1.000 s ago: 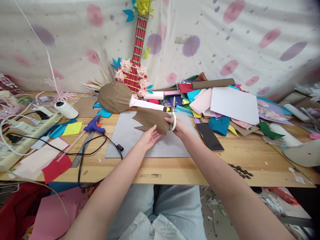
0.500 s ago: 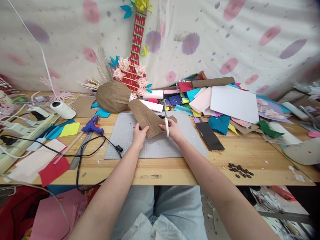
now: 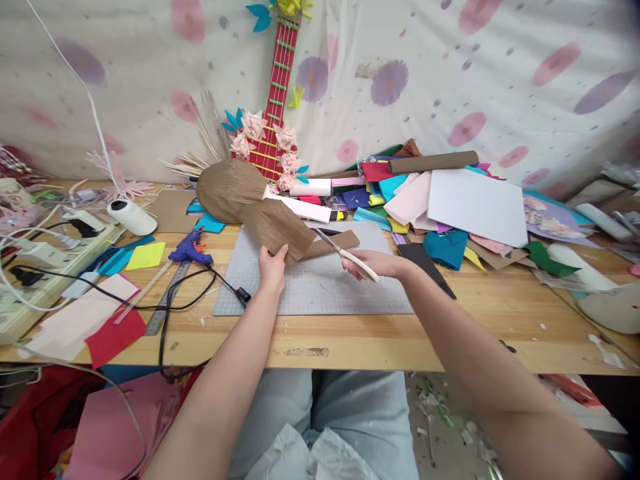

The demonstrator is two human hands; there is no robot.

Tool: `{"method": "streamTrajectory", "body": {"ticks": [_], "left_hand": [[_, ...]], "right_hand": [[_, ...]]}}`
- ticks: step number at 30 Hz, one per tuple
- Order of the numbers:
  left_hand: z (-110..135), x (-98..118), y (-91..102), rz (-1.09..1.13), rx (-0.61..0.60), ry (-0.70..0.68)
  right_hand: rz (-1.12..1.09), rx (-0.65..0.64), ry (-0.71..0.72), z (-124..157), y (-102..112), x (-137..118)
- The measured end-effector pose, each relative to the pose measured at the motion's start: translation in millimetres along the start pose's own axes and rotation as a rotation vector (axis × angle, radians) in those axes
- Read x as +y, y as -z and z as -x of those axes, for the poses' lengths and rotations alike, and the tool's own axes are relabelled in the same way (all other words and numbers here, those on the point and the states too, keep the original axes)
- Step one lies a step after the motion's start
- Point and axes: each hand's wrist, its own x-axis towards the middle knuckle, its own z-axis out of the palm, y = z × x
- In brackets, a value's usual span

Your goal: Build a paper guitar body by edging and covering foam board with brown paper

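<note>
Brown crepe paper (image 3: 277, 227) is over the grey cutting mat (image 3: 340, 293), just beyond your left hand (image 3: 273, 268), which is pinching its near edge. Its long axis slants far-left to near-right. Your right hand's (image 3: 375, 263) farther off, curled round the scissors (image 3: 344, 253), blades aimed left by that brown strip (image 3: 345, 241). Can't make out any container near your hands tbh. Red guitar (image 3: 277, 107) stands way behind.

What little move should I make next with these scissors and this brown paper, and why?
I'd probably ease the scissors toward the brown paper: your right hand holds them pointing that way, while your left hand grips the paper's near edge.
</note>
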Motion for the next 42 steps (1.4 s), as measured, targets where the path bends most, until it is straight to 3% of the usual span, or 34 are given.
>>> {"method": "streamTrajectory", "body": {"ticks": [3, 6, 9, 17, 26, 33, 42], "left_hand": [[2, -1, -2.8, 0.04, -0.008, 0.021], [6, -1, -5.3, 0.056, -0.019, 0.044], [10, -1, -7.4, 0.069, -0.032, 0.072], [22, -4, -16.7, 0.139, -0.041, 0.16], [33, -1, -27.2, 0.266, -0.015, 0.27], [45, 4, -28.6, 0.175, -0.143, 0.39], [46, 1, -33.8, 0.148, -0.154, 0.343]], "right_hand": [[-0.068, -0.256, -0.049, 12, 13, -2], [-0.072, -0.325, -0.111, 17, 17, -2], [-0.073, -0.347, -0.159, 15, 13, -1], [-0.148, -0.339, -0.079, 0, -6, -11], [-0.123, -0.382, -0.149, -12, 1, -11], [-0.101, -0.382, -0.144, -9, 12, -15], [-0.135, -0.439, -0.197, -4, 17, -11]]}}
